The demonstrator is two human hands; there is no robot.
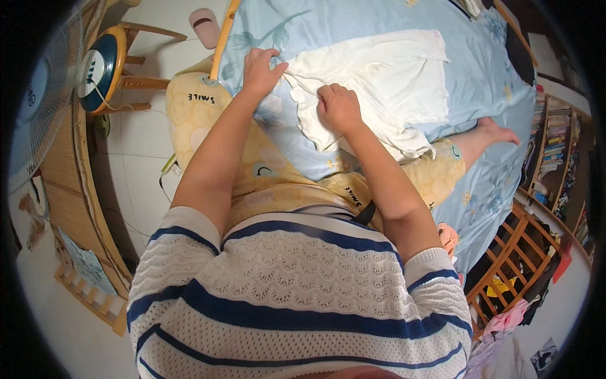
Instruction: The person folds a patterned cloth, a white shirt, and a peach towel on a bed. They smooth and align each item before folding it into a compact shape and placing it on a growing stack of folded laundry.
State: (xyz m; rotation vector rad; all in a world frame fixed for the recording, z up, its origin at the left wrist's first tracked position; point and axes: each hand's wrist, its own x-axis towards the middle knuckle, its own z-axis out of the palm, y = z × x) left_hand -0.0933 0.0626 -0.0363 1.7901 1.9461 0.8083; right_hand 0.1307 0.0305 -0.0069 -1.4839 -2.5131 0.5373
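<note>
A thin white garment (385, 76) lies spread and wrinkled on the bed, its near edge wavy and bunched. My left hand (260, 72) is at the garment's left corner, with thumb and index finger apart and the thumb tip beside the fabric. On the left middle part of the garment rests my right hand (341, 108), its fingers curled down into the cloth. Those fingertips are partly hidden by the hand itself, and folds gather around them. The garment's far right side lies flatter.
A blue floral bedsheet (492, 170) covers the bed under the garment. My legs in yellow patterned trousers (202, 120) frame the near side. At left are a wooden stool (136, 82), a fan (41, 95) and a pink slipper (205, 28); bookshelves (555, 139) stand at right.
</note>
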